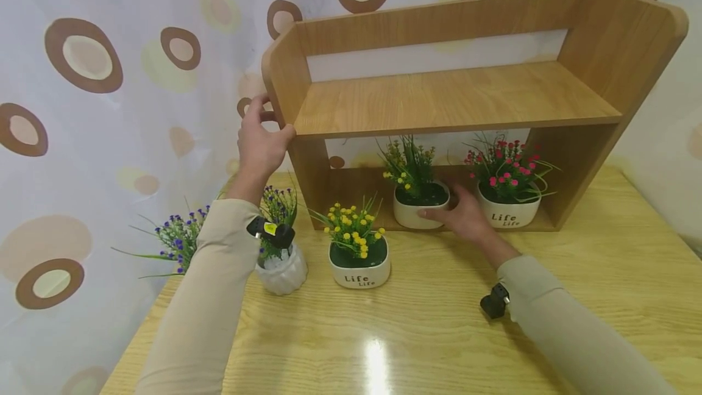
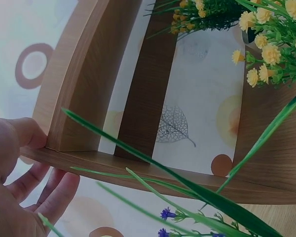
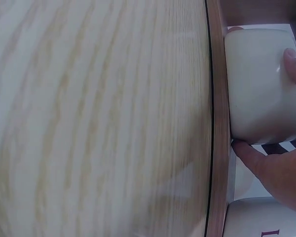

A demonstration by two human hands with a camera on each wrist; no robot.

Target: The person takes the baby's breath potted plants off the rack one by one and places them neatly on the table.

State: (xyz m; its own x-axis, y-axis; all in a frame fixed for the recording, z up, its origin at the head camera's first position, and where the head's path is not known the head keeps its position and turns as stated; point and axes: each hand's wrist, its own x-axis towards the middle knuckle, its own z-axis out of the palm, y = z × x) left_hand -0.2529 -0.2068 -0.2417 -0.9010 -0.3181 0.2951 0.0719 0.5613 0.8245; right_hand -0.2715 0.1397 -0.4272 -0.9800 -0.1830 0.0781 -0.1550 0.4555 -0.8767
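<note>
My left hand (image 1: 262, 144) grips the left side panel of a wooden shelf (image 1: 439, 99); in the left wrist view the thumb lies on one face of the panel (image 2: 64, 98) and the fingers curl behind it. On the shelf's lower level, my right hand (image 1: 466, 215) holds a white flowerpot (image 1: 411, 215) with small yellow flowers from its right side. The right wrist view has the thumb on the pot's (image 3: 259, 84) plain face and other fingers at its side. A white pot (image 1: 507, 212) of pink-red flowers, lettered "Life", stands just right of that hand.
In front of the shelf, a white "Life" pot (image 1: 359, 274) with yellow flowers stands on the wooden table (image 1: 439, 334). Left of it is a ribbed white pot (image 1: 282, 273) with purple flowers. More purple flowers (image 1: 178, 239) show beside the left sleeve. A patterned covering (image 1: 137, 108) hangs behind.
</note>
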